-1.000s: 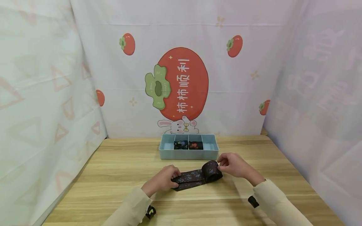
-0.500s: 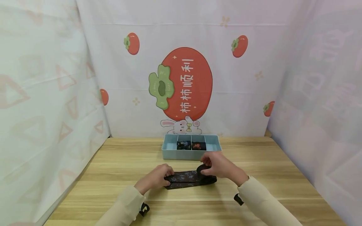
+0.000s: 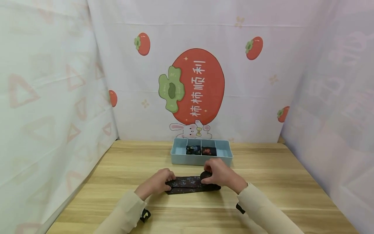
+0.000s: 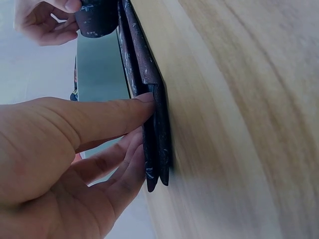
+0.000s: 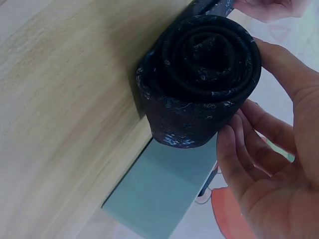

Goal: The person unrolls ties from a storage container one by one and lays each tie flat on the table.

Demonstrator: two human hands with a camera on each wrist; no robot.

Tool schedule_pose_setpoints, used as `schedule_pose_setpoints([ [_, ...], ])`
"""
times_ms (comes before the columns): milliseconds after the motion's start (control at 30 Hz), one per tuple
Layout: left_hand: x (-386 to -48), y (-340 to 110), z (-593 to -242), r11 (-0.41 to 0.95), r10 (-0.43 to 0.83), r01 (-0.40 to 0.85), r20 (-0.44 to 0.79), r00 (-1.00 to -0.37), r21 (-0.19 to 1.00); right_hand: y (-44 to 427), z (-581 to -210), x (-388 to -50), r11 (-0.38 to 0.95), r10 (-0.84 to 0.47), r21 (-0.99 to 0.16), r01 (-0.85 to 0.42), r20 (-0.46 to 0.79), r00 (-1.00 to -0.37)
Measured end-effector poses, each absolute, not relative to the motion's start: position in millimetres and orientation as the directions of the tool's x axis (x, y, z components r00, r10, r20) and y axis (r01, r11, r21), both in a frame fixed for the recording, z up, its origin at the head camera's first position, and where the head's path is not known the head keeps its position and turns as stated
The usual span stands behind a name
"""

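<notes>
Head view sets the tie [image 3: 184, 182] on the table [image 3: 140, 162] just before the box [image 3: 187, 159], long axis running left to right, left hand [image 3: 157, 182] pinching its flat end [image 4: 163, 144], right hand [image 3: 219, 174], nearer the box, gripping the roll [image 5: 199, 94], seen end-on only from the right wrist.

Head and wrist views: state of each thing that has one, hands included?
Dark floral tie: partly rolled, coil at the right hand, rest unrolled.
Left hand: pinching the tie's unrolled end.
Right hand: gripping the coil.
Blue tray: open-topped, both middle compartments occupied.
Blue-patterned roll: rolled up, in the tray.
Red-flowered roll: rolled up, beside it, divider between.
</notes>
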State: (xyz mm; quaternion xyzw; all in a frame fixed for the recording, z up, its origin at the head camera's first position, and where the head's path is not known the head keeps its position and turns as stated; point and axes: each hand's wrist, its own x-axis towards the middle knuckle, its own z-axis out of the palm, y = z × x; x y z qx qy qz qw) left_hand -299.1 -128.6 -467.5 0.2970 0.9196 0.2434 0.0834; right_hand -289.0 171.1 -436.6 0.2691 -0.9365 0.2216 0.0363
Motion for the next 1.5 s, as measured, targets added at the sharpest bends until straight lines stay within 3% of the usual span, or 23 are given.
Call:
schedule_pose_setpoints([
  [1000, -299.6, -128.6, -470.1, 0.714, 0.581, 0.503, -0.011, -0.814, 0.486, 222.1, -430.3, -284.9, 0.754, -0.442, -0.492, -0.434, 0.109, -0.891],
  [1500, -298.3, -127.8, -466.7, 0.714, 0.575, 0.484, -0.029, -0.817, 0.505, 259.6, -442.2, -286.1, 0.702, -0.421, -0.606, -0.375, 0.072, -0.904],
])
